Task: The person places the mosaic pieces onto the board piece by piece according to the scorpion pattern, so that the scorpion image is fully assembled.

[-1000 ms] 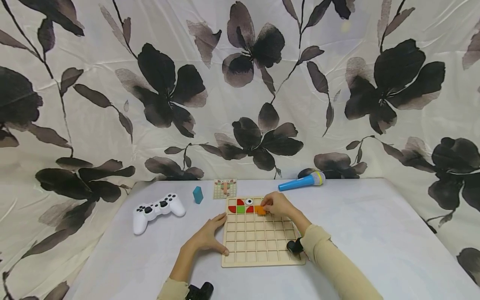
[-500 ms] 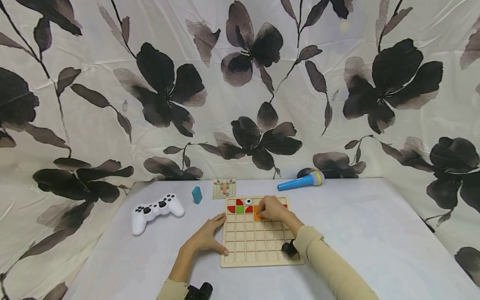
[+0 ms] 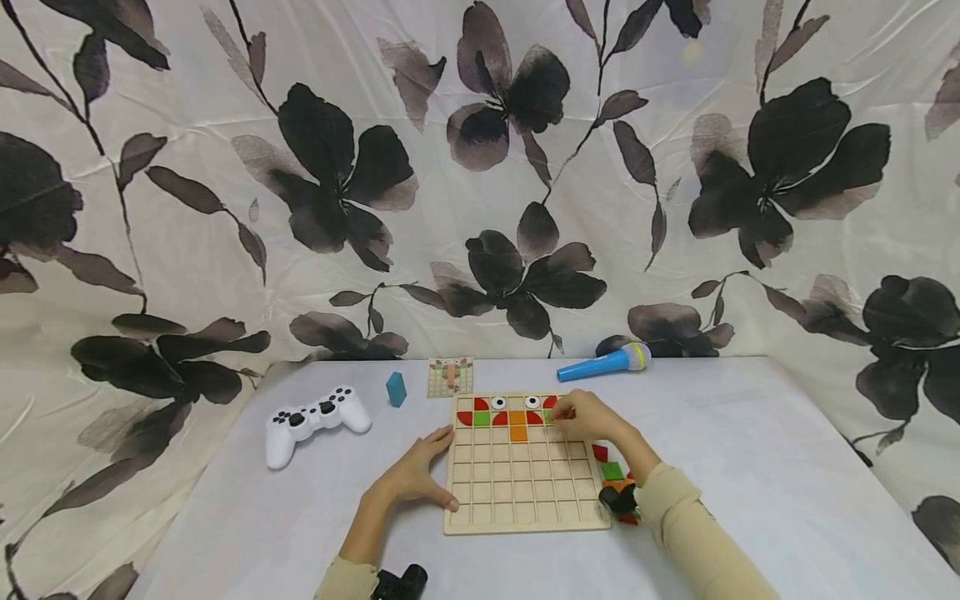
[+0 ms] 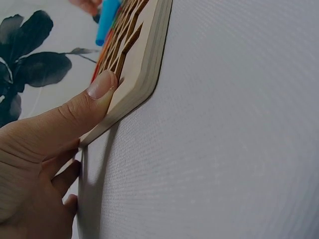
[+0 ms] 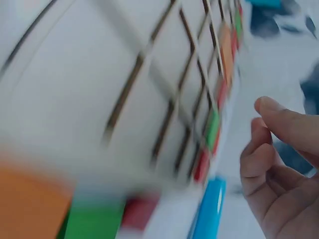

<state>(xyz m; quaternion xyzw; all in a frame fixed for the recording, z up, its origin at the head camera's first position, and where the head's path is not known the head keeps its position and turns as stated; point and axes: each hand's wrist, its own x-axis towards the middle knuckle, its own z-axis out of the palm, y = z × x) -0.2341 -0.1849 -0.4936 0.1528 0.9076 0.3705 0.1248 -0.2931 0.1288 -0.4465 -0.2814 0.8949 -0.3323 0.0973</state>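
Observation:
A square wooden grid board [image 3: 501, 492] lies on the table. Its far rows hold red-and-white tiles, green tiles, two eye tiles and two orange tiles [image 3: 518, 432], one below the other. My left hand [image 3: 411, 472] lies spread along the board's left side; in the left wrist view the thumb [image 4: 102, 87] presses on its near corner. Over the far right part of the board hovers my right hand [image 3: 588, 418], overlapping the tiles at the row's end. In the right wrist view its thumb [image 5: 284, 117] and fingers are loosely curled, with nothing seen between them.
Loose tiles [image 3: 612, 471] in green, red and orange lie by the board's right edge, partly behind the right wrist camera. A pattern card [image 3: 450, 379], teal block [image 3: 396, 389], white game controller [image 3: 318, 421] and blue toy microphone [image 3: 600, 364] lie around. A floral cloth hangs behind.
My right hand has pressed the lower orange tile into the third row, let go, and moved right, uncovering the second eye tile and loose tiles. The left hand has stayed put.

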